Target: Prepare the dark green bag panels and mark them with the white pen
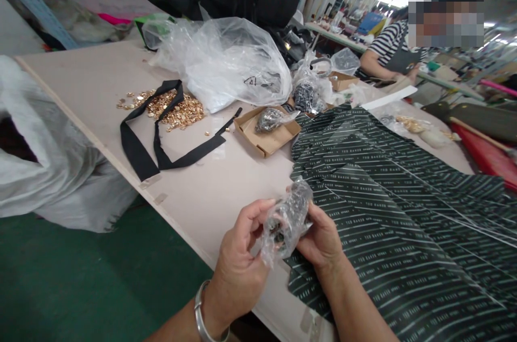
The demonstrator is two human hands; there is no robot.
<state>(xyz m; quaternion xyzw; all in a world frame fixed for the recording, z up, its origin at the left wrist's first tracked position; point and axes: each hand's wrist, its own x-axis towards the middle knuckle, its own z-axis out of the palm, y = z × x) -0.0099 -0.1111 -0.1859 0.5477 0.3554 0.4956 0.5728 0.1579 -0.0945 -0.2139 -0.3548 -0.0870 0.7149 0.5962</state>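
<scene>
Both my hands hold a small clear plastic bag (pixel 287 217) of dark metal pieces, just above the near edge of the table (pixel 210 186). My left hand (pixel 241 261), with a silver bangle on the wrist, pinches the bag's left side with curled fingers. My right hand (pixel 321 239) grips its right side, fingers wrapped behind it. Under my right forearm lies dark green fabric with white striped lettering (pixel 404 223).
A black strap (pixel 161 132) lies over a heap of gold metal pieces (pixel 181 110). An open cardboard box (pixel 266 134) holds another small bag. A big clear plastic bag (pixel 226 62) sits behind. A person in a striped top (pixel 390 43) works at the far right.
</scene>
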